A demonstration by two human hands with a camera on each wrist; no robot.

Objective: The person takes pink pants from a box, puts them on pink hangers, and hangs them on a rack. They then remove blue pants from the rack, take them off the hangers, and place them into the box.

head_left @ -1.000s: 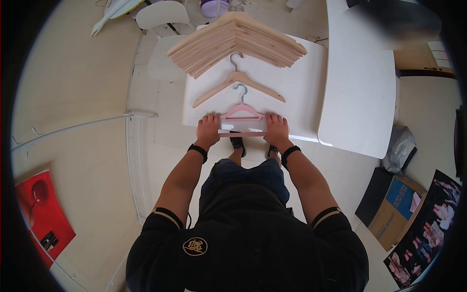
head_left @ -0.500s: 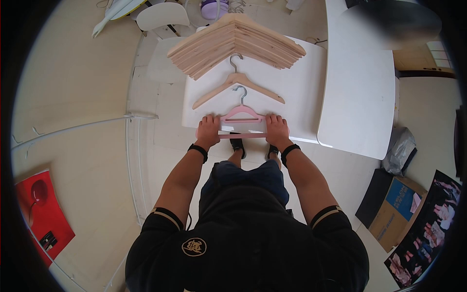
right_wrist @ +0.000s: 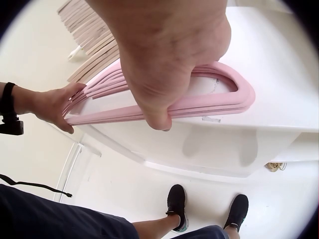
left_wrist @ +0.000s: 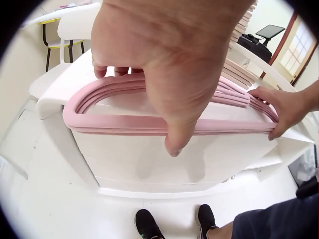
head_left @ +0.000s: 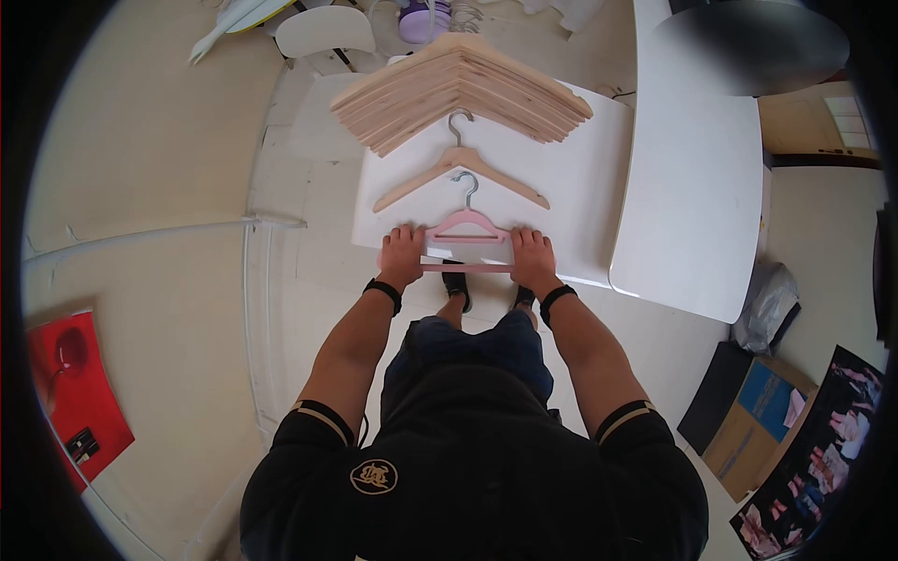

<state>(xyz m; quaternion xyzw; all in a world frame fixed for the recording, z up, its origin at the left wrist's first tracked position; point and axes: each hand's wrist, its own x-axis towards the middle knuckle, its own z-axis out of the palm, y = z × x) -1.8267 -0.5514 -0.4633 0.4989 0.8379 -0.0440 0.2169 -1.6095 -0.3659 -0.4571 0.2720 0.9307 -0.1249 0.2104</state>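
Note:
A neat stack of several pink hangers point(head_left: 465, 219) lies at the near edge of the white table point(head_left: 594, 201), metal hooks pointing away from me. My left hand point(head_left: 402, 255) grips its left end and my right hand point(head_left: 533, 259) its right end. In the left wrist view, the left thumb point(left_wrist: 178, 138) hooks over the bottom bar, with fingers behind the shoulder. The right wrist view has the right thumb point(right_wrist: 158, 119) over the same bar. Just beyond the stack lies one wooden hanger point(head_left: 456, 159), and behind that a thick row of wooden hangers point(head_left: 458, 75).
A longer white table point(head_left: 692, 196) adjoins on the right. A white chair point(head_left: 325, 32) stands at the back left, and a white metal rail point(head_left: 140, 241) runs along the left. Cardboard box point(head_left: 744, 449) and grey plastic bag point(head_left: 767, 304) are at the lower right.
The head view has tilted a little, so the scene sits slightly lower in it. Both hands keep their grip on the pink hangers, which stay at the table edge.

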